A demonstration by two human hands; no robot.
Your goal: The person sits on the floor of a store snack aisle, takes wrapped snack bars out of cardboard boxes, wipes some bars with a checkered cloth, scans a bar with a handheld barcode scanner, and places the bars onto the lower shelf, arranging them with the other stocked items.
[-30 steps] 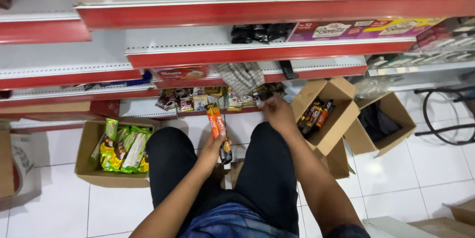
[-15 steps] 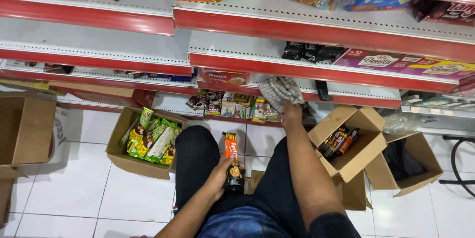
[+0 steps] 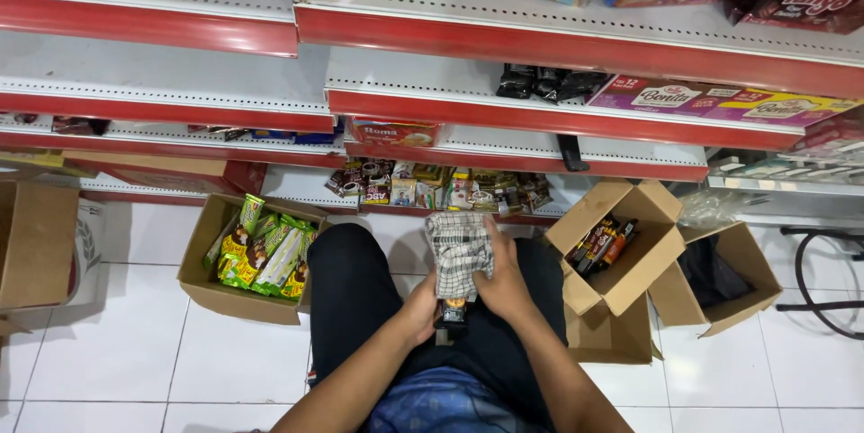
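Red shelves [image 3: 558, 41] are looming over open cartons [image 3: 630, 253]. Between the knees, the right hand [image 3: 504, 284] is pressing a checked cloth [image 3: 457, 253] around a snack packet [image 3: 453, 311] pinched by the left hand [image 3: 421, 311]: wiping, seemingly, needing a steady grip.

You are getting open white floor [image 3: 99, 370] at the lower left of the frame. Left of centre, a box of green packets [image 3: 247, 257] is sitting just beside your left knee. At the right, two open boxes [image 3: 621, 239] are crowding your right knee, blocking that side. Across the top, red-edged shelves [image 3: 540, 118] are overhanging, and the packets on the bottom shelf [image 3: 432, 188] are filling the gap just above your hands [image 3: 468, 293].
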